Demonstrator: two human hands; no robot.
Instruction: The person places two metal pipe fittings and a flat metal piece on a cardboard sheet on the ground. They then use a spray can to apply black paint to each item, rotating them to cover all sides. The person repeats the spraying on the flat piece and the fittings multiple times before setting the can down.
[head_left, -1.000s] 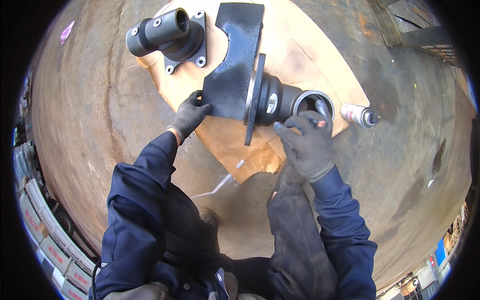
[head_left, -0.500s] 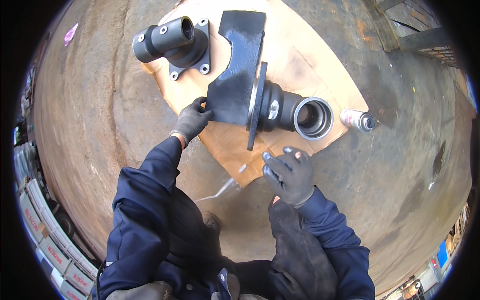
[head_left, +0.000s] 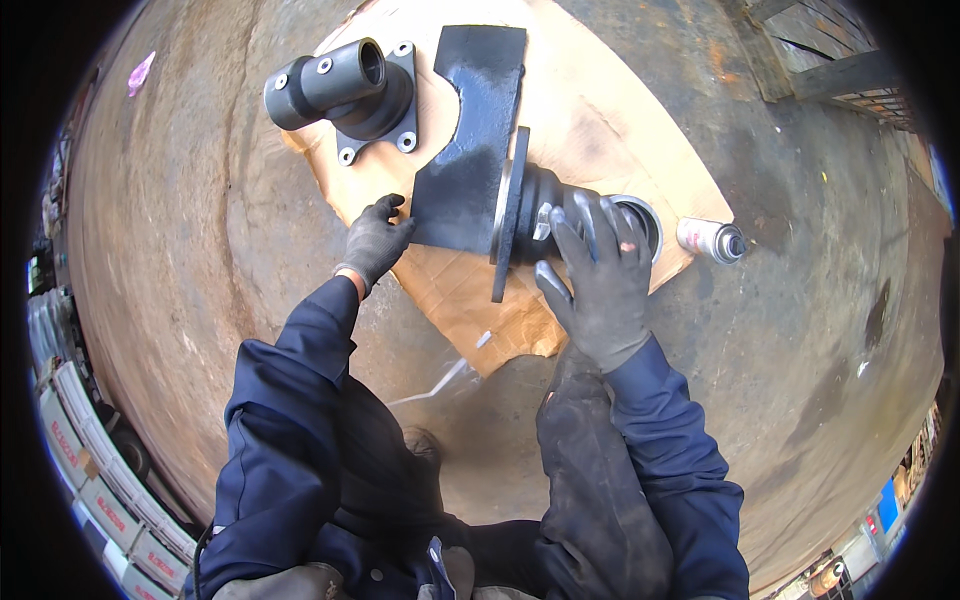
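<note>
A flat black metal plate [head_left: 466,150] with a curved notch in its left side lies on a sheet of cardboard [head_left: 600,140]. My left hand [head_left: 376,240], in a dark glove, is at the plate's lower left edge with thumb and fingers apart. Against the plate's right side rests a black flanged pipe fitting [head_left: 545,195], its bare metal ring facing up at the right end. My gloved right hand [head_left: 603,275] is spread over this fitting and covers part of the ring; whether it touches cannot be told. The glove's fingertips look shiny, and one finger shows a worn hole.
A second black fitting [head_left: 350,85] with a bolt-hole flange sits at the upper left of the cardboard. A spray can [head_left: 712,240] lies at the right edge. A thin white strip [head_left: 440,383] is near my feet, and boxes [head_left: 105,505] line the lower left.
My right hand has moved up and forward from below the flanged fitting to over it, its fingers now spread. My left hand has shifted slightly left at the plate's edge.
</note>
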